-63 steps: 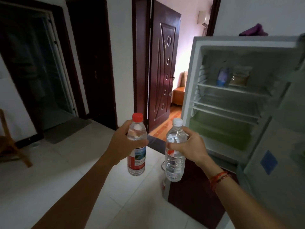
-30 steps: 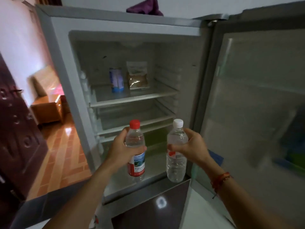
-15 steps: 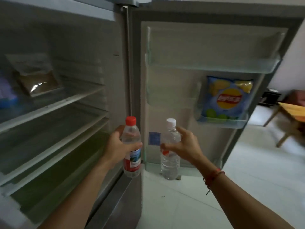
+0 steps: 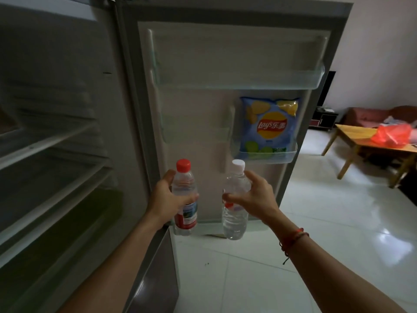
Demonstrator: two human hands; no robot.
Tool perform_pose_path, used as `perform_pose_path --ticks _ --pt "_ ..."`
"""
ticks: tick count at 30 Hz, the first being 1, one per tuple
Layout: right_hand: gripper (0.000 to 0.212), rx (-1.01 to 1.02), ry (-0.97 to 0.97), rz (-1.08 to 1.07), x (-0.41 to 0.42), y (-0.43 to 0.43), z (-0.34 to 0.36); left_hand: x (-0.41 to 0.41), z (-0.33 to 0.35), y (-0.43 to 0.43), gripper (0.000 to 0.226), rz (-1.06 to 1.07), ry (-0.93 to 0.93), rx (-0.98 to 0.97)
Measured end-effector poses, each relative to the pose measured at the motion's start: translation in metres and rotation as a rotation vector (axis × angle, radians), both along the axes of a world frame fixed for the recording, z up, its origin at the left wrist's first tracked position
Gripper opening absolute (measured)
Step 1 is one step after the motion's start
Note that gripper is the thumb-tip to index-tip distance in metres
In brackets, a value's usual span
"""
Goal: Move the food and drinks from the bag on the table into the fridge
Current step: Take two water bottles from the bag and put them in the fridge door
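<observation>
My left hand (image 4: 165, 199) grips a clear water bottle with a red cap and red label (image 4: 185, 213). My right hand (image 4: 253, 195) grips a second clear bottle with a white cap (image 4: 234, 222). Both bottles are upright, held in front of the lower part of the open fridge door (image 4: 198, 123). A blue bag of crisps (image 4: 269, 125) stands in a door bin (image 4: 291, 155) above and right of my right hand. The fridge's inner shelves (image 4: 52, 141) are at the left. The red plastic bag (image 4: 391, 135) lies on a wooden table (image 4: 352, 134) at the far right.
A long clear door bin (image 4: 313, 81) spans the top of the door. White tiled floor (image 4: 327, 222) stretches right of the door toward the table. A sofa (image 4: 370, 114) stands behind the table. The dark lower fridge door (image 4: 155, 276) is below my left arm.
My view has swung right from the fridge interior to the inside of the door. Both hands keep their bottles, which now sit closer to the door's lower part. The table and red bag came into view.
</observation>
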State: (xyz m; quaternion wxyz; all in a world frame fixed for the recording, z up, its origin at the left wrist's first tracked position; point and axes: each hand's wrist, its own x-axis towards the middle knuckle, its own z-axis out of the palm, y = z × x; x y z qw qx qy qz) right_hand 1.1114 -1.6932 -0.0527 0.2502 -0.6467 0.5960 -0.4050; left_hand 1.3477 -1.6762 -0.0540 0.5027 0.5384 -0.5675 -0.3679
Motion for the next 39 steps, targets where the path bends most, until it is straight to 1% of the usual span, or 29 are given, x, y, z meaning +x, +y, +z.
perform_pose_path --ticks 6,11,17,22,35,39 --pt "0.077 -0.009 -0.031 0.026 0.004 -0.024 -0.011 -0.006 -0.009 -0.025 0.047 0.019 0.009 -0.028" --pt "0.079 -0.009 -0.053 0.053 0.005 -0.048 -0.028 -0.015 -0.027 -0.053 0.049 0.037 0.014 -0.014" --pt "0.076 0.013 -0.030 0.023 -0.001 -0.074 -0.058 -0.028 -0.059 -0.084 0.059 0.047 -0.028 0.013" --pt "0.070 0.050 -0.032 -0.012 -0.019 -0.089 -0.080 -0.050 -0.080 -0.102 0.061 0.043 -0.022 0.047" --pt "0.079 0.070 -0.102 -0.096 -0.078 -0.109 -0.108 -0.119 -0.121 -0.129 0.067 -0.043 -0.022 0.136" --pt "0.079 0.068 -0.080 -0.096 -0.089 -0.113 -0.115 -0.141 -0.125 -0.137 0.066 -0.066 -0.019 0.138"
